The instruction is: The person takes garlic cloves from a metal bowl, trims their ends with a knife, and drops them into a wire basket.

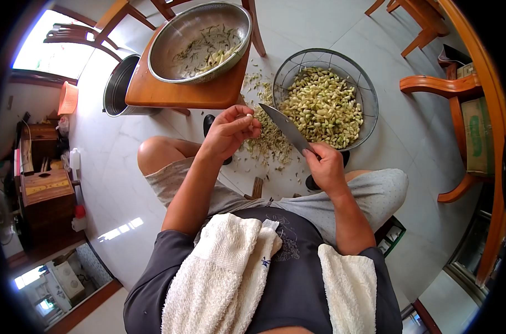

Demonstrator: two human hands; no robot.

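Observation:
My left hand (pixel 229 132) is closed, pinching a small pale bulb (pixel 249 116) between thumb and fingertips. My right hand (pixel 326 170) grips the handle of a kitchen knife (pixel 287 129), its broad blade slanting up and left toward my left hand, apart from the bulb. Beyond the knife, on the floor, a wire-rimmed basket (pixel 371 83) holds a heap of pale green-white bulbs (pixel 325 106). On a wooden chair (pixel 219 100) stands a perforated metal colander (pixel 158 61) with several pale bulbs and thin greenish stems inside. Trimmings (pixel 267 139) lie scattered below my hands.
A dark metal bucket (pixel 119 92) stands left of the chair. Wooden chair legs (pixel 459 128) and a green-brown carton (pixel 477 136) are at the right. Wooden cabinets (pixel 47 189) line the left side. White towels (pixel 214 273) hang over my chest.

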